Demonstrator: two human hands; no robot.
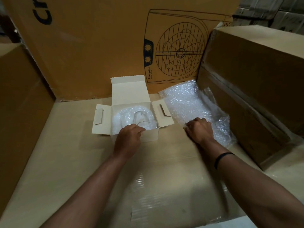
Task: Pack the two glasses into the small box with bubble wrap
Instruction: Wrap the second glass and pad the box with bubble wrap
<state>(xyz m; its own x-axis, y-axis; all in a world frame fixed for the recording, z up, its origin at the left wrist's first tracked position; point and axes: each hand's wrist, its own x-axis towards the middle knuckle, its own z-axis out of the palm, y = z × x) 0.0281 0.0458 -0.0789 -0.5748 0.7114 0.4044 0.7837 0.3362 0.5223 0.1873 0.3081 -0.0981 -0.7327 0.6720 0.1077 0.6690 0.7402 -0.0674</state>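
— Nearest first: the hands?
— The left hand (130, 139) is at the near rim of the small box (150, 134), fingers curled. I cannot tell whether they pinch anything. The right hand (199, 130) clenches the near edge of the bubble wrap sheet (189, 102).
— And how do things lie?
— The box stands mid cardboard top (65, 153), mouth up, lid upright on its far side, with a wrapped bundle (128, 116) inside. The sheet's long axis runs near right to far left, towards the fan carton (98, 46).
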